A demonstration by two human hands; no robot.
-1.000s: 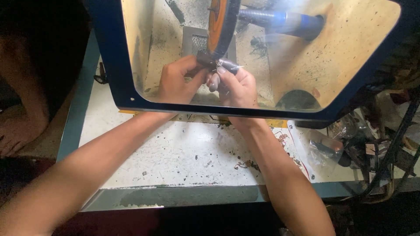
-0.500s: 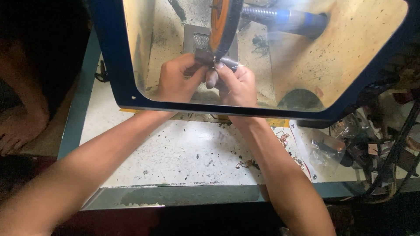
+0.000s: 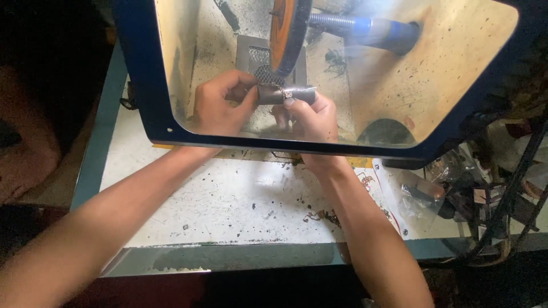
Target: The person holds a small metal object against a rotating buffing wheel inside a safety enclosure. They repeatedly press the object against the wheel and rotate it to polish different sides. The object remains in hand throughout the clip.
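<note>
Behind the clear shield, the left hand and right hand both pinch a small dark cylinder, held level just below the orange polishing wheel. Polishing looks underway, not finished. Debris flecks the bench.

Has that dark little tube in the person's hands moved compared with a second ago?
No, barely. The dark tube stays just below the orange wheel, over the mesh grate, pinched between the left hand and the right hand.
</note>
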